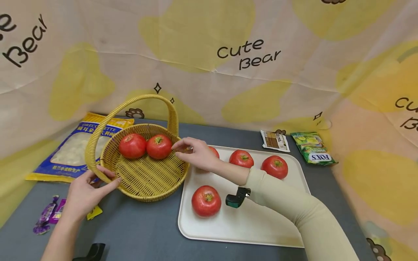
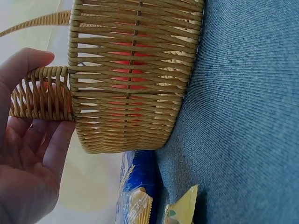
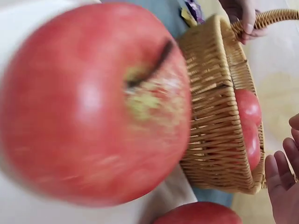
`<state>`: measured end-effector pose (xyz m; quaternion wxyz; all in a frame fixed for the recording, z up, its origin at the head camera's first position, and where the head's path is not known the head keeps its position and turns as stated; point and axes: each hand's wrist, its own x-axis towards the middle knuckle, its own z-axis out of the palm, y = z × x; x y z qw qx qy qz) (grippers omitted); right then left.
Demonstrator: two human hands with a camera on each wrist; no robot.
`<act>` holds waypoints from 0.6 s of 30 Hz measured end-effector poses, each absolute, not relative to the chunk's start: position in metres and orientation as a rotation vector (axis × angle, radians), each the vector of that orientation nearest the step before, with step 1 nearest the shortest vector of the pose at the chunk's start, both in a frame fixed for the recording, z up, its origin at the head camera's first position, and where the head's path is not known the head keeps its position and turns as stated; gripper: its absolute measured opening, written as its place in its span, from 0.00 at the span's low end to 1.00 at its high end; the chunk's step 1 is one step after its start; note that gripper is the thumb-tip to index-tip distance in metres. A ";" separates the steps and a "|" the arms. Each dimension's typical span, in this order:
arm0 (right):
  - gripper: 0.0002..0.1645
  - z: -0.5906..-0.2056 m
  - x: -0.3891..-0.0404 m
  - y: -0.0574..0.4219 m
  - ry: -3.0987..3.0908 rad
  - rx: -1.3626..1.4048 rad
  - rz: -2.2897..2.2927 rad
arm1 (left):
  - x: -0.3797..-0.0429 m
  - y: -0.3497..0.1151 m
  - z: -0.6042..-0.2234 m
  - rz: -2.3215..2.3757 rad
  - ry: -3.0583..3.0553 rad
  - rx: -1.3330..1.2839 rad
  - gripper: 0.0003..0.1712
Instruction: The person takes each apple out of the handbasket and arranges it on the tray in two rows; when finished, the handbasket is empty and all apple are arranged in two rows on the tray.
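A yellow wicker basket (image 1: 143, 197) with a tall arched handle stands left of centre, two red apples (image 1: 132, 145) lying side by side in its far part. My left hand (image 1: 85, 194) holds the foot of the handle between thumb and fingers, as the left wrist view also shows. Over the basket's right rim hovers my right hand (image 1: 197, 155), fingers loosely bent with nothing in them. Beneath and beyond it, several more red apples (image 1: 206, 201) sit on a white tray (image 1: 254, 228); one is partly hidden by that hand.
A blue and yellow bag of pasta (image 1: 70, 152) lies behind the basket. Purple-wrapped sweets (image 1: 45, 215) and a yellow wrapper (image 1: 94, 212) are near the left forearm. At the back right lie a brown and white packet (image 1: 275, 140) and a green Fox's bag (image 1: 312, 148).
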<state>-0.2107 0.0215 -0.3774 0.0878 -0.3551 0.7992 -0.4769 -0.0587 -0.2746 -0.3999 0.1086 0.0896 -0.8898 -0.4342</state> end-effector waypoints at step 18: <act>0.43 -0.382 -0.252 -0.068 2.667 -1.181 -0.564 | -0.059 -0.275 -0.398 -1.295 -2.628 0.273 0.18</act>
